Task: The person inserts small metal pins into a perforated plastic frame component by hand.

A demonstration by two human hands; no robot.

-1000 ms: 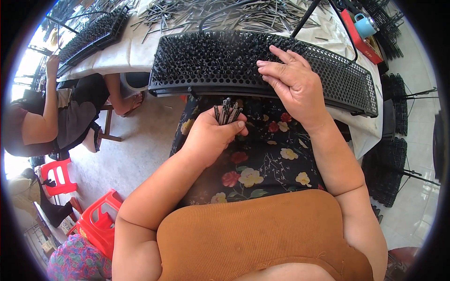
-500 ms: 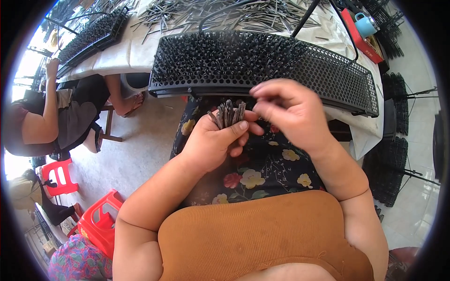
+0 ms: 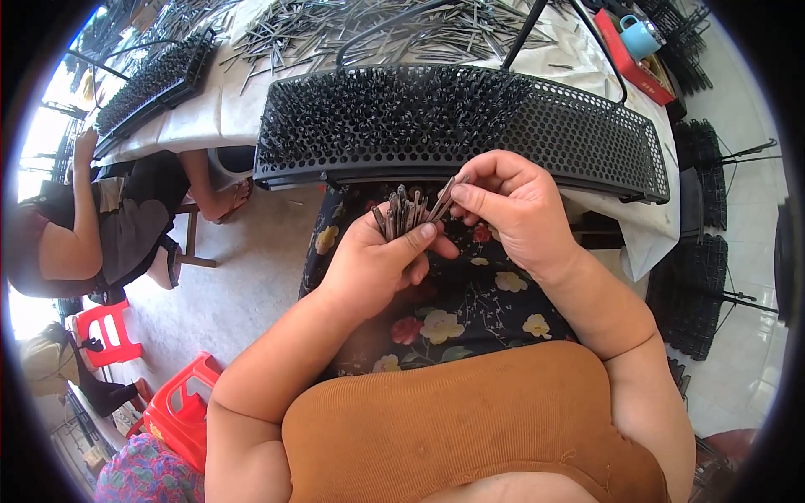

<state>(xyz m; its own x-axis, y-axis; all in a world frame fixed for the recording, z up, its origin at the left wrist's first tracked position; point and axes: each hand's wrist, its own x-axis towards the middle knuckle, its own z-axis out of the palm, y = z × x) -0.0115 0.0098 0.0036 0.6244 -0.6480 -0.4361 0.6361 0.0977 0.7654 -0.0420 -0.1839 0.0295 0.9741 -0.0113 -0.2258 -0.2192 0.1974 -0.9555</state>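
Note:
My left hand [image 3: 373, 260] is closed round a bundle of thin, dark, stick-like strips [image 3: 400, 216], their ends fanning upward above the thumb. Beside it, my right hand [image 3: 524, 210] pinches the upper end of one slanting strip [image 3: 443, 199] between thumb and fingertips. That strip's lower end is still among those in my left hand. Just beyond both hands a long black perforated rack [image 3: 587, 138] lies along the table edge. Many short dark pieces [image 3: 381, 109] stand in its left and middle holes, while the holes toward its right end are bare.
Loose strips [image 3: 335, 42] are heaped on the white-covered table [image 3: 237, 105] behind the rack. At the left, a co-worker's arm [image 3: 80, 205] reaches to another filled rack [image 3: 155, 92]. A blue mug [image 3: 641, 38] stands by a red box [image 3: 631, 65]. A red stool [image 3: 180, 419] is lower left.
My right hand has come down to the bundle and now grips one strip's end. The strips in my left hand are more spread out. The view has shifted slightly.

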